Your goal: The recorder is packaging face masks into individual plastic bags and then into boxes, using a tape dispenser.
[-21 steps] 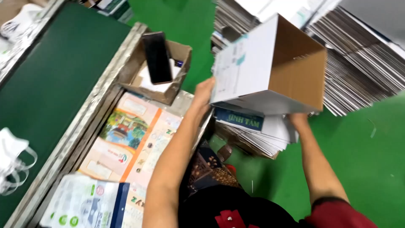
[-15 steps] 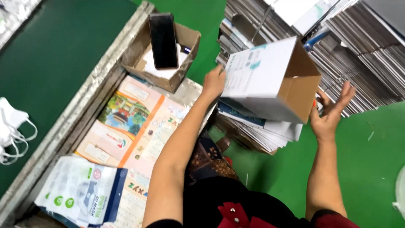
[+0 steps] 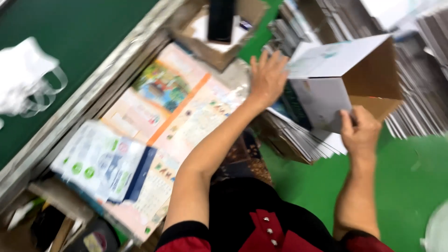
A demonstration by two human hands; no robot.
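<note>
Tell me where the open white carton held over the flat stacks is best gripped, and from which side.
Probably by its two opposite side walls. The carton lies tilted, its brown open mouth facing right and away. The right hand grips the near bottom wall from below; the left hand presses flat on the left end. Coming from the near side keeps the mouth free above the stacks.

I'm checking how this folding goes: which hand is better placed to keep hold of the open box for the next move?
Probably the right hand: its fingers wrap the lower edge of the white-and-brown cardboard box. The left hand lies spread and flat against the box's closed end, only bracing it.
</note>
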